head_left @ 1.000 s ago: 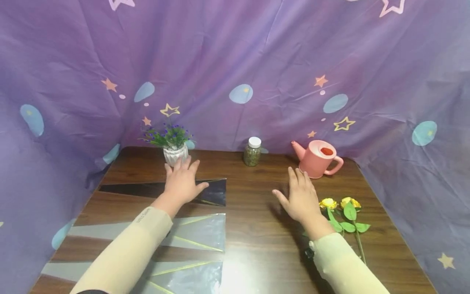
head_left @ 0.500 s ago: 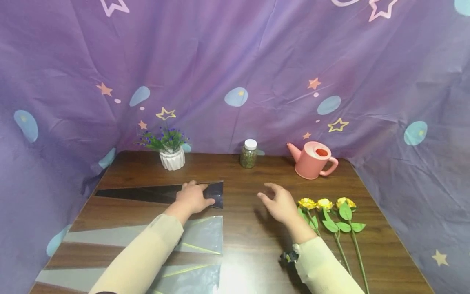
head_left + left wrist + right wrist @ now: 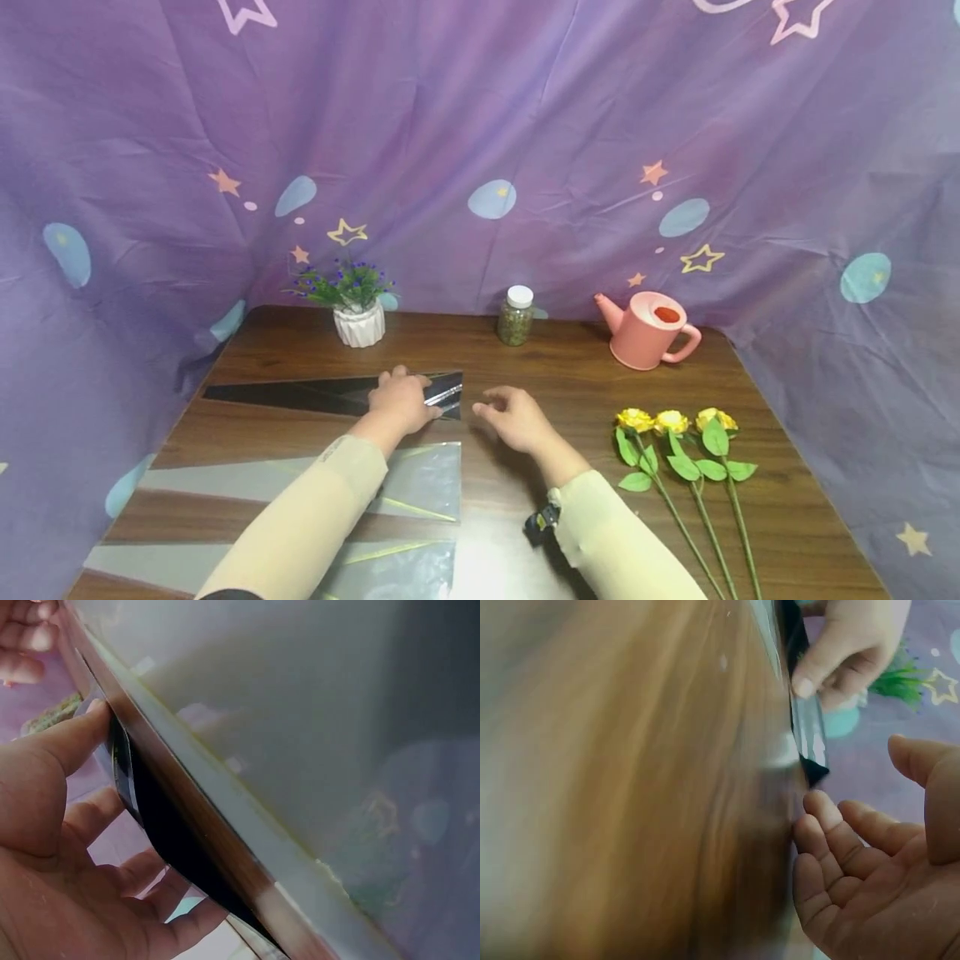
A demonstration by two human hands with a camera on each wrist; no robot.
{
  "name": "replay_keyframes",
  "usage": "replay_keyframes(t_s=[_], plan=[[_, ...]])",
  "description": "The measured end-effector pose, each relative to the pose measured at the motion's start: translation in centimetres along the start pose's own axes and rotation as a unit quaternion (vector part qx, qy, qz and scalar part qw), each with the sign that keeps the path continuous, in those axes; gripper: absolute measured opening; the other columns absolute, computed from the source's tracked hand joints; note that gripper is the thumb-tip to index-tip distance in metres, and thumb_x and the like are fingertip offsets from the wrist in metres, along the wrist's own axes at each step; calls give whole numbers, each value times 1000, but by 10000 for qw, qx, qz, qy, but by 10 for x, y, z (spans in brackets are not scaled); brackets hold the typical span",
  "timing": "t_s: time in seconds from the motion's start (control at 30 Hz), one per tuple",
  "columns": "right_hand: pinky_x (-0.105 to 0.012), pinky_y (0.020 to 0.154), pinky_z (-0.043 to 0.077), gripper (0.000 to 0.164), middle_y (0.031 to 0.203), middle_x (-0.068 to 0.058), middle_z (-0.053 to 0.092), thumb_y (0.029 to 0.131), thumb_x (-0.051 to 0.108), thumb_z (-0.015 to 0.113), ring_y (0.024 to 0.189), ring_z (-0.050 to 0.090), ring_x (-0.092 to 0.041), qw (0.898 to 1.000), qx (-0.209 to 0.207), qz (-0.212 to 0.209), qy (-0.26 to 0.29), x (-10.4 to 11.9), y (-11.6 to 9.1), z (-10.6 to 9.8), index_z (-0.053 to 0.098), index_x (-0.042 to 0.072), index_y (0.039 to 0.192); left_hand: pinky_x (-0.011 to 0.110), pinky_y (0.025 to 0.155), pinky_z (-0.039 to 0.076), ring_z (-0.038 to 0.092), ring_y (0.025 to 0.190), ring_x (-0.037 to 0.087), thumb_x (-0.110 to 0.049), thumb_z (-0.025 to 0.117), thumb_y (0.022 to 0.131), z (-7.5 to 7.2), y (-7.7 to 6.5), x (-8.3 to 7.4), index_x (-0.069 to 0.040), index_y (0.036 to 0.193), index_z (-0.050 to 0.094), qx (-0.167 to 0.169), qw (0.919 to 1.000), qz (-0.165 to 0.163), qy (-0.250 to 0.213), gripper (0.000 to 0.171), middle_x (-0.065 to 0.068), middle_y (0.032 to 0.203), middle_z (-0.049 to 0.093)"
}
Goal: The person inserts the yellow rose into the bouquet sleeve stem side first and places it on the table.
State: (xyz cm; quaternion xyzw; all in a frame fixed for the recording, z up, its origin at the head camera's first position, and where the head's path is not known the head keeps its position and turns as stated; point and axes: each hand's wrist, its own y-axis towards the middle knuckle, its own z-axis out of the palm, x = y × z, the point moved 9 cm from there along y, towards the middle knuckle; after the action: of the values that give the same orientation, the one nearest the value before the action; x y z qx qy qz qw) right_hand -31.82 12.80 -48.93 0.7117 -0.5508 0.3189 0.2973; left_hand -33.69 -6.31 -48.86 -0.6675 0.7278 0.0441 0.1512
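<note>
A long tapered black flower sleeve [image 3: 300,394] of thin plastic lies across the table, its wide end to the right. My left hand [image 3: 399,402] grips it near that wide end, thumb on the near edge and fingers along the far edge. Between them the film bulges up, a dark hollow under it in the left wrist view. Just right of the sleeve's end hovers my right hand [image 3: 516,419], fingers loosely bent and holding nothing. In the right wrist view its fingertips [image 3: 814,802] are close to the sleeve's corner.
Two clear tapered sleeves [image 3: 420,483] lie nearer me on the left. Three yellow roses [image 3: 671,422] with long stems lie on the right. Along the back stand a white potted plant [image 3: 360,325], a jar [image 3: 515,321] with a white lid and a pink watering can [image 3: 641,337].
My left hand has come down onto the black sleeve and taken hold near its wide end, where the film now bulges. My right hand has moved left, from beside the roses to the sleeve's end.
</note>
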Motion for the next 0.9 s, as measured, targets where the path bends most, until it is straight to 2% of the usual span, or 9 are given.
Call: replay_keyframes(t_s=[0.1,0.3,0.47,0.6,0.67,0.8,0.9], plan=[[-45,81,60,41,100,-20,76,98,24,72,86,73,-30,10000,77,2,-39,3,12,11,70,-11,119,60,94,51,52,120,40,-49,84,88,-3,-1,-2,-16,142,67,-28,10000,15,-46,66,21,139,56],[-51,96,55,36,109,-19,78,101,30,67,107,73,-37,9982,-82,245,-539,8,30,20,79,-3,106,60,91,51,52,116,40,-48,85,87,-7,-3,-5,-15,139,69,-100,9999,32,-78,64,20,132,58],[-47,90,56,30,104,-13,79,98,29,69,100,73,-33,9961,-160,511,-696,11,35,24,81,2,101,61,90,52,52,117,41,-50,85,87,-4,-1,-7,-16,138,70,-104,9999,33,-14,63,19,131,59],[-41,79,55,25,87,-9,77,97,25,71,83,69,-26,9965,-212,653,-475,12,36,27,81,2,92,61,91,52,52,120,41,-51,83,88,-1,0,-10,-16,140,69,-58,10000,21,-33,64,20,134,57],[-39,77,54,23,84,-9,76,96,21,72,81,67,-26,9969,-303,663,-296,12,36,27,81,1,89,61,93,51,51,122,42,-53,82,89,-1,0,-11,-15,141,67,-8,10000,-10,-79,66,21,137,56],[-39,84,55,20,93,-14,79,93,13,71,93,71,-30,9958,-543,701,225,9,36,25,80,-3,90,62,94,50,49,126,43,-57,81,87,0,-2,-13,-12,143,66,71,9993,-78,-360,73,22,138,54],[-39,88,54,19,99,-17,79,93,10,71,101,70,-33,9923,-608,836,681,4,34,25,80,-6,92,62,95,49,49,125,44,-57,83,84,-2,-3,-14,-8,141,65,72,9972,-98,-743,78,23,134,56]])
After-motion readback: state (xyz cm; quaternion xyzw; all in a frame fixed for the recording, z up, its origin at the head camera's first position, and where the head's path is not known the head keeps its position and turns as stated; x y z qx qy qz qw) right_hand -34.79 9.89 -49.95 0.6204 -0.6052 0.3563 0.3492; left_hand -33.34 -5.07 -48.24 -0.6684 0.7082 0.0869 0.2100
